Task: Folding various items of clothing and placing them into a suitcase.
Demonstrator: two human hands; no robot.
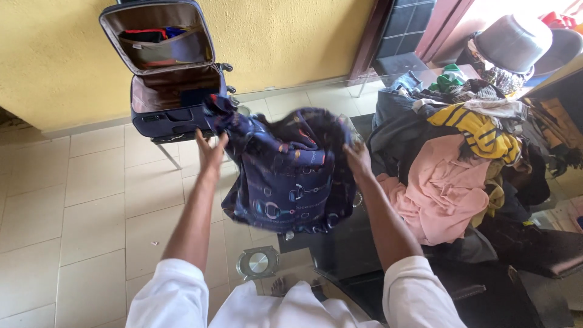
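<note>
I hold up a dark navy patterned garment [291,173] between both hands, blurred with motion, above a glass table [340,255]. My left hand [211,152] grips its left edge near a bunched corner. At the right edge, my right hand [358,159] pinches the cloth. The garment hangs down in front of me, hiding part of the tabletop.
A heap of clothes [461,164] with a pink piece and a yellow striped one lies on the table at right. An open navy suitcase [170,73] stands against the yellow wall. A grey metal basin [513,42] sits upside down at far right. Tiled floor [73,206] lies left.
</note>
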